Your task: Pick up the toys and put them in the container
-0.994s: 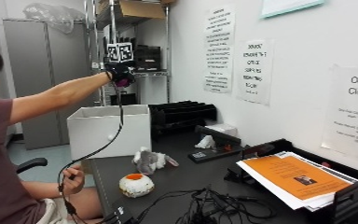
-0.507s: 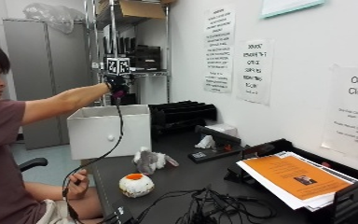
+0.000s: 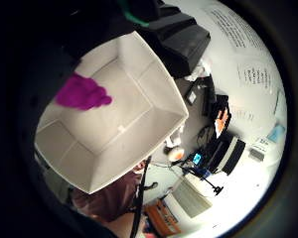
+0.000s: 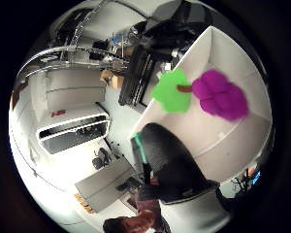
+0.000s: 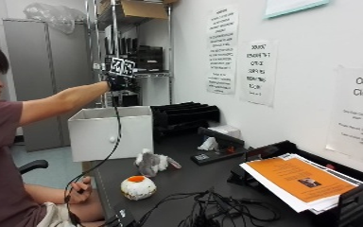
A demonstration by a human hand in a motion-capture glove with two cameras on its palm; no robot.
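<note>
Gloved right hand [image 5: 120, 81] above white container [image 5: 111, 133], purple grape toy [image 4: 219, 94] over its open interior, grip state unclear

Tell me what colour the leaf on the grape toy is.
Bright green, on the purple grape toy above the white container; the thumb side palm view shows it best.

Glowing under bright, even indoor light in the outside view, washing out the white wall [image 5: 307, 99] at right of frame, shining softly off the dark table [image 5: 181, 177] at lower centre, shading the near face of the white container [image 5: 109, 137], dimming toward the grey cabinet [image 5: 30, 71] at upper left, lighting the container's inside brightly in both palm views.
</note>
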